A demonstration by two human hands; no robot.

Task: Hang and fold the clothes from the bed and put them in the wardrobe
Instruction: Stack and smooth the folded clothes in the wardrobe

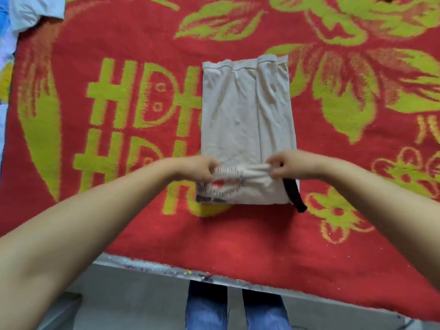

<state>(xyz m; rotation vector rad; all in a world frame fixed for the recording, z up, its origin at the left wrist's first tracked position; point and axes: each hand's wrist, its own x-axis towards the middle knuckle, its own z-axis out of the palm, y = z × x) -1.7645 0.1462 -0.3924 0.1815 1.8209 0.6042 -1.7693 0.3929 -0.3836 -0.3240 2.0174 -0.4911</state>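
Note:
A beige T-shirt point(247, 115) lies folded into a long narrow strip on the red and green bed cover point(238, 234), hem at the far end. Its near end shows a black collar trim point(292, 194) and part of a printed design point(214, 194). My left hand point(197, 167) pinches a raised fold of the shirt on the left side near its near end. My right hand point(283, 164) pinches the same bunched fold on the right side. Both hands hold this fold slightly lifted off the rest of the shirt.
A light blue and white garment point(33, 10) lies at the far left corner of the bed. The bed's near edge point(166, 270) runs across the bottom, with my jeans-clad legs point(233, 310) and the grey floor below it.

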